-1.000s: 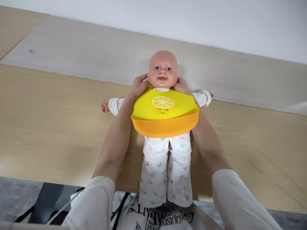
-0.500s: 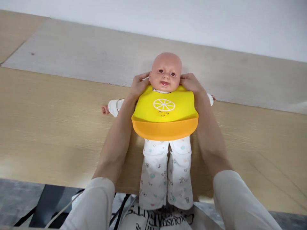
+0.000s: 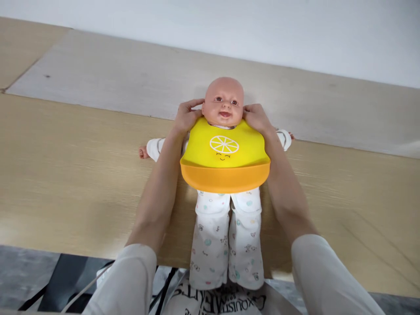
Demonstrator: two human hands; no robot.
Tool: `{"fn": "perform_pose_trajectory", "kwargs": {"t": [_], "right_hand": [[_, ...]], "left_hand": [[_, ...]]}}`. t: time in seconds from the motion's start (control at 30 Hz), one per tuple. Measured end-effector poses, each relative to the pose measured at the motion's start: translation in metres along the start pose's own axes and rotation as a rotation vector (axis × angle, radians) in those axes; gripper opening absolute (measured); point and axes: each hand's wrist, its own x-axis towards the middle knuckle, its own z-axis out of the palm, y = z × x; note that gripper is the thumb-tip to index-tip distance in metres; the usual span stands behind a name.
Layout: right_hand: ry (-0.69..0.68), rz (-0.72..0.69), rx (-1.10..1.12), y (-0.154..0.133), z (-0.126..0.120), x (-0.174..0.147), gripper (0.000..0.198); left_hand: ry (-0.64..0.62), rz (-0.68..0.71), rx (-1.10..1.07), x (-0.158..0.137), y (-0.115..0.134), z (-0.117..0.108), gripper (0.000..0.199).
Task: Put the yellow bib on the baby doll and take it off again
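Wood-grain tabletop (image 3: 82,183), with a baby doll (image 3: 224,107) laid face up beneath a yellow bib (image 3: 225,154)

Beyond the doll's head, the tabletop is crossed by a greyish board (image 3: 124,65) and bordered by a white wall (image 3: 249,35). Out from the doll's sides its arms (image 3: 154,148) are spread, and below its waist the printed trouser legs (image 3: 210,245) are stretched past the near edge, above lettered fabric (image 3: 243,302). The doll's chest is covered by the bib, which is decorated with a citrus slice and finished with an orange catch pocket (image 3: 225,179).

The doll's neck is flanked by the left hand (image 3: 187,116) and the right hand (image 3: 258,117), set at the bib's upper corners. Fingers are bent inward toward the nape; because the fingertips are hidden, whether anything is pinched there cannot be told.

If one corner were pulled harder than the other, the bib could be skewed across the doll's chest. Anything gripped behind the nape could be lost unnoticed, since that spot is blocked by the head. With the doll's legs overhanging, it could also be dragged off the edge by a strong tug.
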Motion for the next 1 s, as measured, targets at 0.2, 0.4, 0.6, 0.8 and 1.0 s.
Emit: {"fn": "perform_pose_trajectory", "kwargs": {"t": [0.2, 0.4, 0.6, 0.8, 1.0], "right_hand": [[-0.104, 0.124, 0.307, -0.004, 0.003, -0.013, 0.014], [-0.08, 0.102, 0.28, 0.003, 0.008, -0.006, 0.015], [-0.048, 0.091, 0.22, 0.014, 0.01, 0.003, 0.016], [-0.049, 0.088, 0.187, 0.013, 0.005, -0.003, 0.014], [0.048, 0.028, 0.242, 0.01, -0.014, -0.023, 0.031]], "left_hand": [[0.089, 0.009, 0.035, -0.001, 0.001, 0.0, 0.036], [0.13, -0.05, 0.042, -0.008, 0.008, 0.003, 0.035], [0.069, -0.131, 0.098, -0.014, 0.014, 0.004, 0.034], [0.058, -0.191, 0.094, -0.018, 0.019, 0.003, 0.034], [0.135, -0.173, 0.098, -0.046, 0.021, -0.004, 0.043]]}}
